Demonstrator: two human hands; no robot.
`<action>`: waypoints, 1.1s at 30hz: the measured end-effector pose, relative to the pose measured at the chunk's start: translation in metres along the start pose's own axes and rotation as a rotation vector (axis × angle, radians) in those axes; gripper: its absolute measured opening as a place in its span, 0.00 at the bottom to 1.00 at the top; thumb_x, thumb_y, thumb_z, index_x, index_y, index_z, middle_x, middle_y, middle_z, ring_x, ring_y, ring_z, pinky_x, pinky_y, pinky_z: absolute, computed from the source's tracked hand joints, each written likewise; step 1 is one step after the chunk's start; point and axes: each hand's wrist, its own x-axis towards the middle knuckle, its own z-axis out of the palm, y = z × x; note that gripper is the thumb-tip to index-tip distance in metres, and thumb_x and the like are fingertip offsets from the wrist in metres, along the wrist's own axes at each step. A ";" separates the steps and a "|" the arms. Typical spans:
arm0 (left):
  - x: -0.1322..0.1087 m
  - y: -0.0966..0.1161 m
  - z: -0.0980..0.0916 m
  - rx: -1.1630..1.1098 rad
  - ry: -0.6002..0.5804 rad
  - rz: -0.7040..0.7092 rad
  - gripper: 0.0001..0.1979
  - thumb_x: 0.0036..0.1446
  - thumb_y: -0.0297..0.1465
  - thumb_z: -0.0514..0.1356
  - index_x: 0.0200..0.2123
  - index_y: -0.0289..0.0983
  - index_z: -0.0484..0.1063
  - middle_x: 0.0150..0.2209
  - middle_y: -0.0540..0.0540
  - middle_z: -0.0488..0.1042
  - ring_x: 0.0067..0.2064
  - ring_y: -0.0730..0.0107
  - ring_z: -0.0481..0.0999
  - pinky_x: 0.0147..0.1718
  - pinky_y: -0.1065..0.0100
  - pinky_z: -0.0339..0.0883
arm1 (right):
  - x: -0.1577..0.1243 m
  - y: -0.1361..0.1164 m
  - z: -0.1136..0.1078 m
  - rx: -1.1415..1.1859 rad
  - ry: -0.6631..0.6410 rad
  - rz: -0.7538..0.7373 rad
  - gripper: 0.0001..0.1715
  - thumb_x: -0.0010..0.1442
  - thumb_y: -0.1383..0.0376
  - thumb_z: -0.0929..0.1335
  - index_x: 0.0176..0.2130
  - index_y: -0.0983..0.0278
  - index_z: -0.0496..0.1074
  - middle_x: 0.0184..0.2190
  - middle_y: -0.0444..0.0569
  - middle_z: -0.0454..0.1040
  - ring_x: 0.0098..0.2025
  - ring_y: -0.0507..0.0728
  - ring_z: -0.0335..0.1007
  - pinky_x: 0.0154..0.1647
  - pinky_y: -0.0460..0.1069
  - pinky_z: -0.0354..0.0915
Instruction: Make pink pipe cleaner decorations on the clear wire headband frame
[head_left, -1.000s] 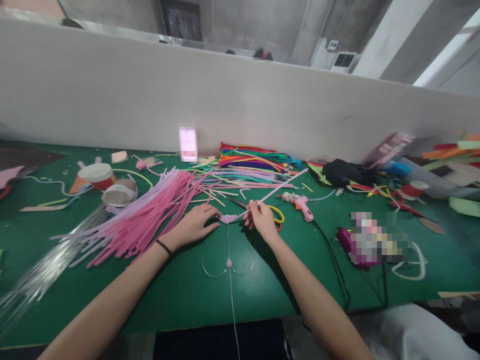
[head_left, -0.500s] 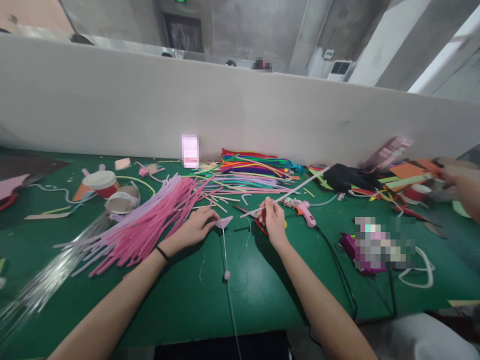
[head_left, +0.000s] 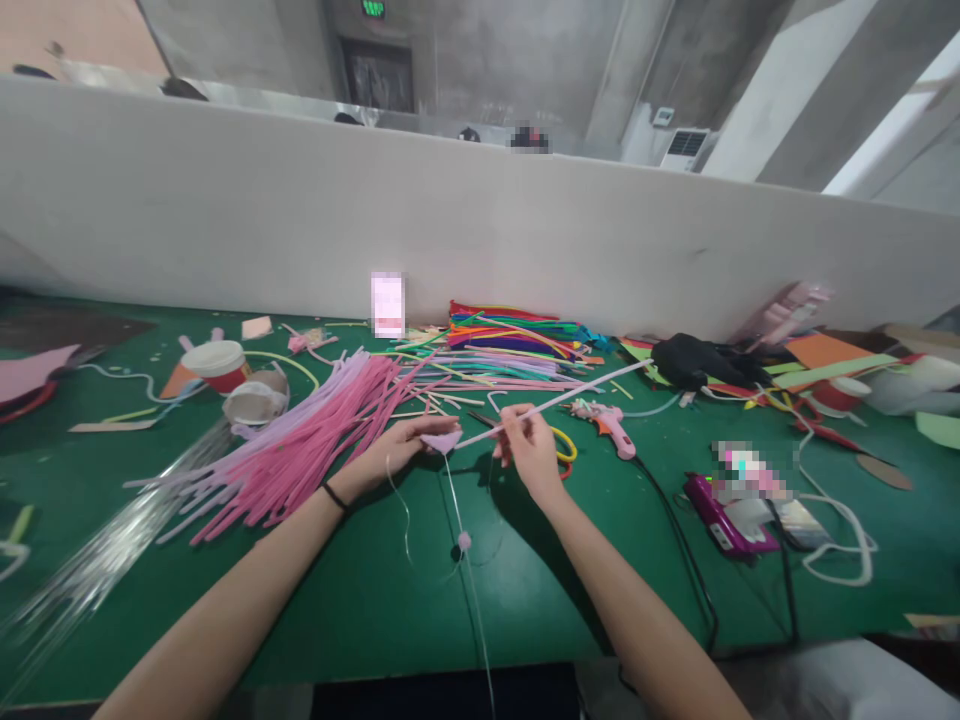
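Observation:
My left hand (head_left: 405, 447) pinches a small lilac pipe-cleaner shape (head_left: 441, 441) over the middle of the table. A thin clear string (head_left: 455, 495) hangs from that shape, with a small pale pink pompom (head_left: 464, 541) on it. My right hand (head_left: 529, 447) is closed on a long pale lilac pipe cleaner (head_left: 577, 396), which slants up to the right. Its lower left end meets or nearly meets the lilac shape; whether they touch I cannot tell. Scissors with red and yellow handles (head_left: 564, 446) lie partly hidden behind my right hand.
Pink and lilac pipe cleaners (head_left: 315, 440) lie left, beside silver tinsel strands (head_left: 127, 540). Multicoloured pipe cleaners (head_left: 510, 335) are stacked at the back. A pink glue gun (head_left: 616, 432) with a black cord and a purple box (head_left: 727, 520) are on the right.
My right hand has moved left and slightly down, bringing the long pipe cleaner's end to the lilac shape. The lilac shape has tilted. Another person's hand at far right has left the view.

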 end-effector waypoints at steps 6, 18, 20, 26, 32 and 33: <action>0.004 -0.015 -0.014 -0.147 0.267 -0.245 0.17 0.59 0.34 0.56 0.48 0.31 0.70 0.47 0.34 0.76 0.35 0.66 0.80 0.30 0.66 0.72 | -0.001 0.026 0.005 -0.147 -0.133 0.079 0.17 0.57 0.50 0.67 0.37 0.61 0.66 0.23 0.41 0.73 0.23 0.54 0.75 0.21 0.47 0.71; -0.007 -0.001 -0.002 0.559 -0.110 0.149 0.08 0.59 0.36 0.60 0.38 0.38 0.74 0.48 0.42 0.73 0.51 0.60 0.72 0.53 0.56 0.65 | -0.001 0.044 0.002 -0.159 -0.160 0.188 0.15 0.54 0.62 0.70 0.39 0.60 0.62 0.21 0.37 0.73 0.20 0.55 0.75 0.19 0.47 0.70; -0.007 -0.003 0.003 0.695 -0.113 0.202 0.07 0.61 0.33 0.57 0.37 0.37 0.73 0.48 0.42 0.72 0.52 0.60 0.70 0.54 0.56 0.64 | -0.003 0.040 0.001 -0.260 -0.197 0.156 0.11 0.56 0.60 0.70 0.36 0.60 0.65 0.16 0.37 0.70 0.15 0.53 0.70 0.14 0.45 0.65; -0.007 -0.007 0.010 0.892 -0.083 0.266 0.10 0.63 0.25 0.48 0.40 0.36 0.69 0.40 0.40 0.71 0.43 0.60 0.70 0.46 0.58 0.66 | 0.000 0.027 -0.002 -0.616 -0.305 -0.089 0.08 0.60 0.61 0.69 0.31 0.62 0.71 0.19 0.43 0.74 0.21 0.55 0.72 0.25 0.48 0.66; -0.010 -0.003 0.010 0.983 -0.094 0.245 0.15 0.53 0.15 0.46 0.37 0.38 0.63 0.37 0.43 0.67 0.37 0.61 0.67 0.42 0.60 0.66 | 0.005 0.021 -0.009 -0.867 -0.476 -0.431 0.03 0.60 0.67 0.69 0.34 0.63 0.75 0.39 0.52 0.79 0.46 0.59 0.72 0.50 0.55 0.65; -0.011 -0.003 0.010 0.977 -0.094 0.242 0.16 0.52 0.14 0.46 0.37 0.38 0.62 0.37 0.43 0.67 0.37 0.61 0.67 0.42 0.60 0.66 | 0.005 0.020 -0.010 -0.899 -0.484 -0.483 0.03 0.60 0.66 0.70 0.34 0.63 0.75 0.44 0.53 0.78 0.51 0.61 0.70 0.55 0.58 0.62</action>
